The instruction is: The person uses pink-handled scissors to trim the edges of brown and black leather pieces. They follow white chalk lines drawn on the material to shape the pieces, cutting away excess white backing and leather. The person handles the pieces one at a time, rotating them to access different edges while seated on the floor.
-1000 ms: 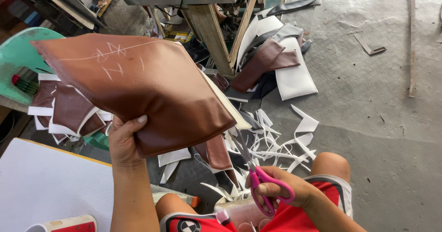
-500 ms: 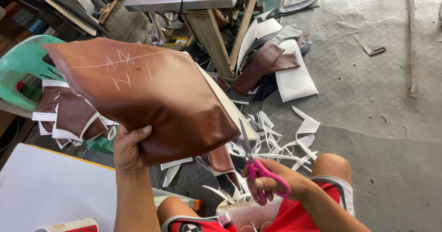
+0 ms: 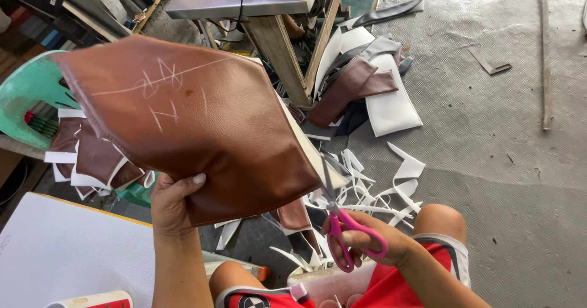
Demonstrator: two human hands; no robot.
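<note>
My left hand (image 3: 173, 205) grips the lower edge of a large brown leather piece (image 3: 195, 124), held up flat with white chalk lines on its upper face. My right hand (image 3: 373, 244) holds pink-handled scissors (image 3: 340, 228), fingers through the loops. The blades point up and meet the right edge of the leather piece, where a pale foam backing shows. My knees and red shorts sit below both hands.
White and brown offcuts (image 3: 367, 186) litter the grey metal floor. A sewing table leg (image 3: 281, 51) stands behind the leather. More brown and white pieces (image 3: 367, 88) lie by it. A green plastic chair (image 3: 24, 100) holds cut pieces at left. A white board (image 3: 61, 253) lies lower left.
The scissors have risen from my lap to the leather's right edge. The leather piece has shifted slightly right and toward me.
</note>
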